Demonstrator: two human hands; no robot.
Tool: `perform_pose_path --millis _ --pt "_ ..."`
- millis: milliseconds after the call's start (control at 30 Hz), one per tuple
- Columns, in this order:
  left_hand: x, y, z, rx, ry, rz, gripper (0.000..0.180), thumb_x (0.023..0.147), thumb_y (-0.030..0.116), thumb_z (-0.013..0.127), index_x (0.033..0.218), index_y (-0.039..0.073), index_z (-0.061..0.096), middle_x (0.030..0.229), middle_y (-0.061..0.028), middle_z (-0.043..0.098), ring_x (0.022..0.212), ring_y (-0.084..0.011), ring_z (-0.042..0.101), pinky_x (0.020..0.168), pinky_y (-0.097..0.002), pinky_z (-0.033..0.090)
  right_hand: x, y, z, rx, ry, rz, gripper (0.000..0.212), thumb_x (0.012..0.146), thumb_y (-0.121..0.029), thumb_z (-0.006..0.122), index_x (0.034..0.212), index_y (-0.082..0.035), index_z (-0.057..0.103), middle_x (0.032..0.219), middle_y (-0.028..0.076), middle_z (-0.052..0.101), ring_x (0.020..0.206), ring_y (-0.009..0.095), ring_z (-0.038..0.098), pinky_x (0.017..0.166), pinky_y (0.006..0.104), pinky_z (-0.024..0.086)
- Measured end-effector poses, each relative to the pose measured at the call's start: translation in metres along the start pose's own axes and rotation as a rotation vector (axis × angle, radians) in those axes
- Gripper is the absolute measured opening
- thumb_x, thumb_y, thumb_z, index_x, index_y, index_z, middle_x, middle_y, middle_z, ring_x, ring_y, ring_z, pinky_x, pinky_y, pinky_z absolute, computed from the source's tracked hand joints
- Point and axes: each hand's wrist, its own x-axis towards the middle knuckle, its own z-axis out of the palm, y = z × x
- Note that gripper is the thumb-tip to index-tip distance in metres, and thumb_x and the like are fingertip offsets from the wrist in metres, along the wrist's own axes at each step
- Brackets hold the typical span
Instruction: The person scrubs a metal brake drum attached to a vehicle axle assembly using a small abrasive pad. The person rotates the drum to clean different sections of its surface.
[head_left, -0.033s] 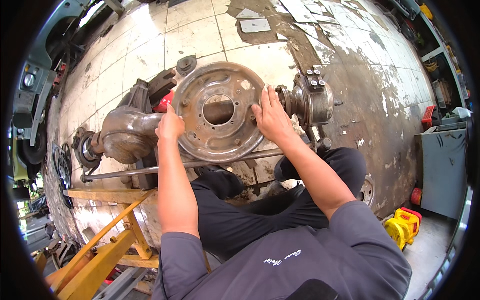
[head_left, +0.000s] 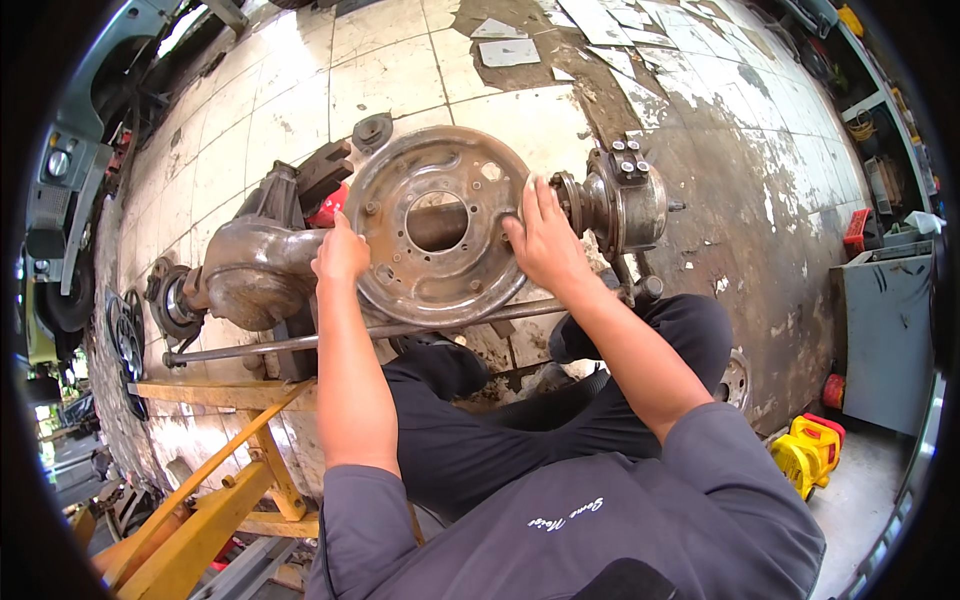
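A round, brown steel brake backing plate (head_left: 425,170) with a large centre hole stands in front of me across a vehicle axle. My left hand (head_left: 342,250) is closed on its left rim. On the opposite rim rests my right hand (head_left: 548,242), its fingers stretched along the edge and the thumb over the face, so the plate is held between both hands. Left of it lies the bulbous axle housing (head_left: 255,270); to the right is a hub (head_left: 630,205) with bolts on top. A long thin rod (head_left: 250,349) runs along the axle's near side.
A yellow metal frame (head_left: 215,510) stands at lower left. On the tiled floor behind the plate sits a small round metal part (head_left: 372,131). At right are a grey cabinet (head_left: 885,340) and a yellow-and-red case (head_left: 805,455). Broken tiles (head_left: 510,52) lie at the back.
The backing plate sits very slightly lower, nearer to me. Both hands keep their places on its rim.
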Motion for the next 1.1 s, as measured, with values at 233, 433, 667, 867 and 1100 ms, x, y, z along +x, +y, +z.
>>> perform_pose_path --millis 233,433,667,867,1100 --pt "0.000 0.002 -0.003 -0.050 0.007 0.015 0.066 0.095 0.025 0.056 0.153 0.010 0.029 0.134 -0.0173 0.060 0.125 -0.0370 0.056 0.103 -0.0551 0.040 -0.032 -0.002 0.007 -0.080 -0.030 0.004 0.069 0.101 -0.039 0.048 0.148 0.008 0.029 0.156 0.031 0.025 0.143 0.047 0.029 0.114 0.0559 0.029" --pt "0.003 0.000 -0.003 -0.018 0.002 -0.003 0.068 0.095 0.026 0.057 0.154 0.011 0.027 0.134 -0.0170 0.060 0.126 -0.0367 0.056 0.103 -0.0544 0.040 -0.013 -0.001 0.008 -0.100 -0.040 -0.016 0.068 0.101 -0.040 0.047 0.148 0.007 0.030 0.157 0.028 0.025 0.144 0.046 0.026 0.115 0.0565 0.029" --pt "0.002 0.004 -0.001 -0.040 0.025 0.031 0.065 0.094 0.024 0.057 0.152 0.010 0.030 0.131 -0.0182 0.062 0.123 -0.0378 0.058 0.100 -0.0549 0.043 -0.014 0.003 0.013 -0.112 0.006 -0.037 0.066 0.102 -0.039 0.046 0.147 0.007 0.033 0.156 0.029 0.026 0.143 0.048 0.026 0.113 0.0572 0.030" --pt "0.002 0.000 -0.004 -0.031 0.036 0.013 0.065 0.094 0.024 0.057 0.152 0.010 0.030 0.131 -0.0186 0.061 0.123 -0.0379 0.058 0.100 -0.0547 0.043 -0.032 0.000 0.015 -0.062 -0.009 -0.066 0.064 0.101 -0.036 0.047 0.147 0.006 0.032 0.154 0.029 0.028 0.142 0.050 0.027 0.113 0.0572 0.030" --pt "0.001 0.004 -0.002 -0.041 0.020 0.025 0.065 0.094 0.024 0.057 0.152 0.011 0.030 0.131 -0.0186 0.061 0.123 -0.0373 0.057 0.101 -0.0547 0.043 0.000 0.009 0.019 -0.056 0.041 -0.054 0.061 0.102 -0.033 0.044 0.147 0.007 0.033 0.155 0.031 0.026 0.142 0.051 0.026 0.116 0.0535 0.025"
